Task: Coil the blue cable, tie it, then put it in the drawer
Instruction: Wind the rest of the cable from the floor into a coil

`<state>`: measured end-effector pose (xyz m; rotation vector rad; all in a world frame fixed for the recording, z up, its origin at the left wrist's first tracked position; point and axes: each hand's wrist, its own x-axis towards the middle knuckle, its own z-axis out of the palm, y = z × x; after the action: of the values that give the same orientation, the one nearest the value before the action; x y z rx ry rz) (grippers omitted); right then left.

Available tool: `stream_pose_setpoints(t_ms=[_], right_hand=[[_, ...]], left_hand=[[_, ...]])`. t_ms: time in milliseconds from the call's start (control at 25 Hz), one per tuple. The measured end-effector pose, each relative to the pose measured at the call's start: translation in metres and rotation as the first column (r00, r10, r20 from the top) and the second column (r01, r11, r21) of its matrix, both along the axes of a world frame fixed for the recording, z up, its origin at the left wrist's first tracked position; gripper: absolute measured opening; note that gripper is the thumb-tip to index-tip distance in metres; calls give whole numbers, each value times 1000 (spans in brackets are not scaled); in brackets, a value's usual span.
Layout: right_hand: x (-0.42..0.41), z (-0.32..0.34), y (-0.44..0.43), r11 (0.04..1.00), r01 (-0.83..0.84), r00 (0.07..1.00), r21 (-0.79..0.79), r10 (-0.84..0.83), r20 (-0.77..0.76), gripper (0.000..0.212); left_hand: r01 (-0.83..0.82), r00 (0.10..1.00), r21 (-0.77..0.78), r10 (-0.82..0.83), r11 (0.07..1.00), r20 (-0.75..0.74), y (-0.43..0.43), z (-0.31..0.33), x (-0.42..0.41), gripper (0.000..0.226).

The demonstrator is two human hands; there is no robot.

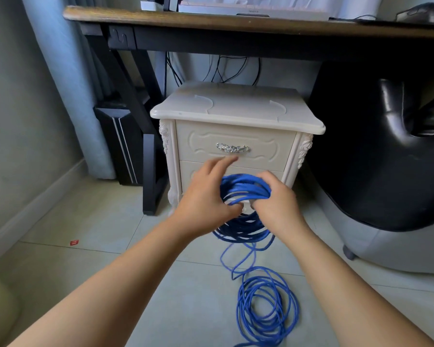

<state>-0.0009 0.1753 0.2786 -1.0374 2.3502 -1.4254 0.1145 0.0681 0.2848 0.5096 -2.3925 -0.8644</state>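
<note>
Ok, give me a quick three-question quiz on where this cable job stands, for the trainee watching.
1. True or false: the top drawer is shut.
2. Which hand grips the coiled part of the blue cable?
3. Fill in: the uncoiled rest of the cable lies in loose loops on the ____.

Key: 1 true. 2 the right hand. 3 floor.

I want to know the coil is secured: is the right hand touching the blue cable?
Touching. The head view shows the right hand with its fingers curled round the gathered loops of the blue cable.
</note>
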Motion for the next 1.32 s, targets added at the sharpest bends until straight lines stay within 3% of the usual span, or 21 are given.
stream_pose_setpoints(t_ms=[80,160,240,320,360,480,600,680,840,1000,1080,1160,1320], right_hand=[[7,1,-1,990,-85,974,115,107,-201,36],[15,4,-1,979,-112,929,172,165,-332,37],[17,3,-1,985,-109,918,131,151,-368,35],[14,5,0,994,-96,958,47,105,-266,35],[10,7,1,997,-81,978,8,81,-192,37],[2,13,5,992,-82,992,-93,90,90,32],[0,9,7,970,-80,905,-229,167,391,40],[2,3,5,952,-59,825,-299,216,523,44],[17,-8,-4,940,45,725,-338,202,659,40],[12,-6,-5,907,233,697,-349,95,711,23],[9,-4,-4,910,253,744,-329,34,668,25],[6,-2,-3,912,243,811,-331,-4,585,28],[-2,4,0,967,126,979,-220,-84,187,32]], left_hand=[[68,996,-159,-58,985,64,1,0,-2,84],[52,987,-114,-34,992,154,0,-2,-2,71],[1,984,-39,6,999,180,0,-2,-1,39],[-66,989,16,63,998,133,-2,-1,-2,13],[-88,993,88,80,992,89,-2,0,-3,10],[-76,992,436,113,896,-59,-5,4,-4,3],[-60,976,637,179,768,-123,-5,5,-6,8],[-57,941,776,293,628,-168,-7,6,-9,12],[57,886,950,424,308,-191,-7,6,-12,8],[145,918,969,338,200,-207,10,-6,-12,8],[118,957,965,232,232,-173,12,-8,-8,6],[51,988,935,120,351,-98,8,-5,-4,8],[85,982,839,96,537,-162,-3,-1,0,49]])
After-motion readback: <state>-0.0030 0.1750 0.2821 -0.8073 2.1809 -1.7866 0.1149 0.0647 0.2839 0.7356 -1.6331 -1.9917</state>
